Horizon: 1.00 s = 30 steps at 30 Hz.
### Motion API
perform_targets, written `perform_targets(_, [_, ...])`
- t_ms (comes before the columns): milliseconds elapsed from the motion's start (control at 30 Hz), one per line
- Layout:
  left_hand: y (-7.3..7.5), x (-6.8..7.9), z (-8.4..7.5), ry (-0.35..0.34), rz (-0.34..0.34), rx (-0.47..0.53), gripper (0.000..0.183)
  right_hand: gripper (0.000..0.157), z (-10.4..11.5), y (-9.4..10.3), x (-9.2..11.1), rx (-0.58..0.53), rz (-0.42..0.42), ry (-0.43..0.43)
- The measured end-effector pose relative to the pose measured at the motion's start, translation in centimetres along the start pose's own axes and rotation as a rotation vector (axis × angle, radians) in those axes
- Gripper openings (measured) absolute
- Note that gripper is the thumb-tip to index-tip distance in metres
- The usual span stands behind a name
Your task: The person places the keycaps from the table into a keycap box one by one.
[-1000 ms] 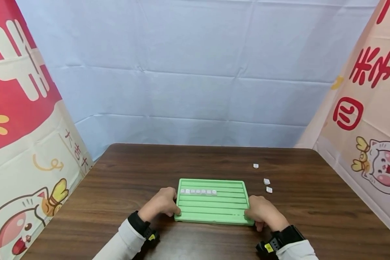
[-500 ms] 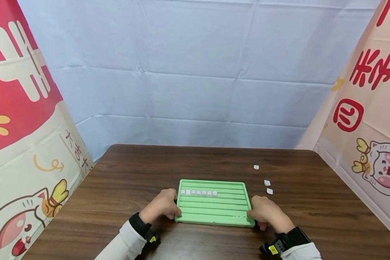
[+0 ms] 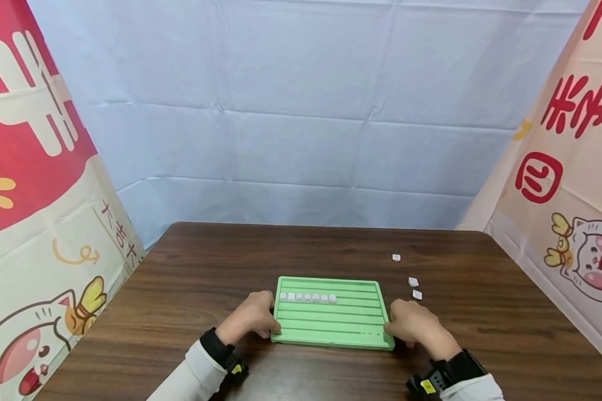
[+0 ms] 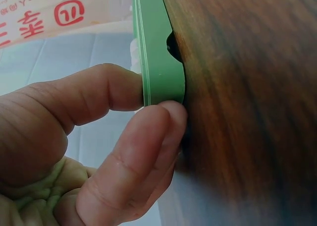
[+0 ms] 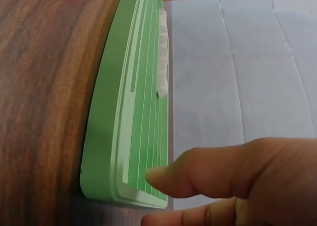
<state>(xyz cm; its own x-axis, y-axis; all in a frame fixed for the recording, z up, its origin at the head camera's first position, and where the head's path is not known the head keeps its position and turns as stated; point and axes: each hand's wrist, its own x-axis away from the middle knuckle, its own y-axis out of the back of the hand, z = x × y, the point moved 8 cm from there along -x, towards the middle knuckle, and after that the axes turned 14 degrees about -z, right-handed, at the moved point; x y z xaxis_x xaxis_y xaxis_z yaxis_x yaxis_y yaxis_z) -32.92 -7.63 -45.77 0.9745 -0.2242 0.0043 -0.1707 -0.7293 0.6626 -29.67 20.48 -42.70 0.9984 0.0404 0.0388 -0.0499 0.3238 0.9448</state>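
Brown wood-grain table w/ a pale blue cloth hung behind its far edge. On it, approx. midway btwn the L and R edges and well away from the far one, lies a green grooved tray. Row of 7 white tiles sits on the tray, starting at its left edge, closer to its far edge than the near one. L hand is pinching the tray's near-left corner, thumb on the rim. R hand is at the near-right corner, thumb over the rim; tbh can't tell if it's actually gripping. Off the tray's far-right corner: a pair of loose tiles, plus a lone tile nearer the table's far edge. White sleeves, black wrist straps, cartoon banners L & R.
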Motion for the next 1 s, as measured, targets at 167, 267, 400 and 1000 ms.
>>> perform_targets(167, [-0.07,-0.04,-0.02,0.0,0.002,0.001,0.027,0.021,0.02,0.09,0.1,0.031,-0.003,0.023])
perform_targets(267, [-0.05,0.01,0.12,0.013,0.001,0.004,0.03,0.015,0.22,-0.05,0.09,0.033,0.004,0.043])
perform_targets(400, [0.0,0.13,0.3,0.024,-0.003,-0.002,0.032,0.013,0.52,-0.09,-0.05,0.031,-0.008,0.06])
perform_targets(1000, [0.14,0.06,0.0,-0.006,0.004,0.013,0.032,0.047,0.0,0.24,-0.47,0.06,-0.037,0.072])
